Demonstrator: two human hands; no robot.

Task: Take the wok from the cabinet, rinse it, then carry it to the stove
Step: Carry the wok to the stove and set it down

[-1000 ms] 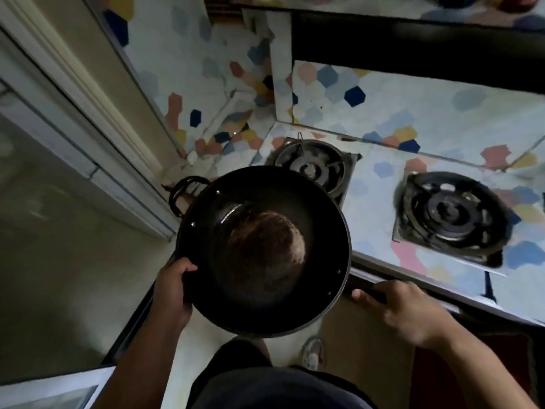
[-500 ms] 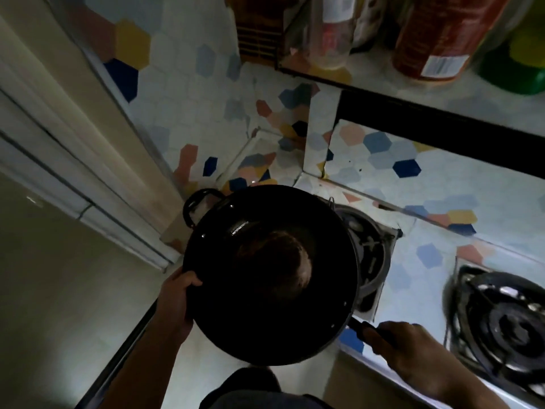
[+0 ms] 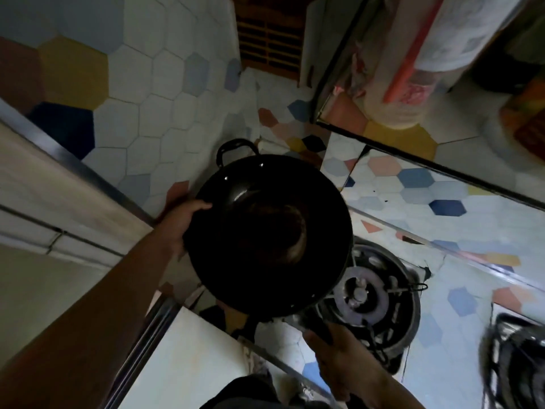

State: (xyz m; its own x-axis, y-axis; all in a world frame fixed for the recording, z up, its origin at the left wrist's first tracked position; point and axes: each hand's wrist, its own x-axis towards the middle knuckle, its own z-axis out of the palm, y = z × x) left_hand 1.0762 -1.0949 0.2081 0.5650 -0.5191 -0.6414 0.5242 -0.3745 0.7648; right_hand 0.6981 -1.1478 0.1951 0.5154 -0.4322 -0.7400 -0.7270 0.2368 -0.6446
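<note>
Item: black wok (image 3: 271, 234), held aloft in my left hand (image 3: 180, 224) clamped on its left rim, overlapping the near burner (image 3: 365, 293) lying down-right of it; my right hand (image 3: 339, 358), apart, closes on something dark at the counter edge, cannot tell what.

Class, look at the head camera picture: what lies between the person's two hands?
The black wok lies between them: left hand grips its rim, right hand is at its near edge by the burner.
</note>
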